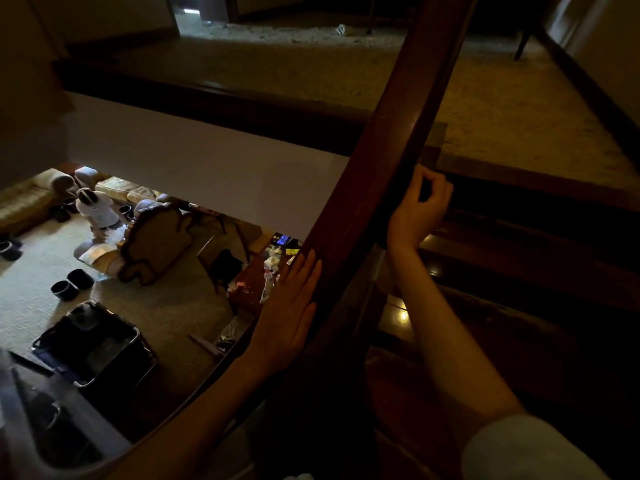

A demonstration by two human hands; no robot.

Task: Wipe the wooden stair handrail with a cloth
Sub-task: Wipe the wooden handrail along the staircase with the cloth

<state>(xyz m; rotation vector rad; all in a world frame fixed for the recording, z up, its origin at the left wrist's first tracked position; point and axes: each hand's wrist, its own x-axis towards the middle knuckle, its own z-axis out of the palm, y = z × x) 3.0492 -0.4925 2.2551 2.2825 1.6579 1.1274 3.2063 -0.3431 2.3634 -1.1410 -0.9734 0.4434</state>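
The dark wooden handrail (398,140) runs diagonally from the bottom middle up to the top right. My left hand (291,306) lies flat against the rail's left side, fingers straight and pointing up along it. Higher up, my right hand (420,206) is curled at the rail's right edge. Its thumb and fingers pinch something dark that looks like a cloth (423,192), hard to make out in the dim light.
Dark wooden stair steps (519,258) descend on the right, and a carpeted landing (502,109) lies beyond. Over the rail on the left is a lower room with a person (97,211), a chair (156,244), bins and a cluttered table (256,271).
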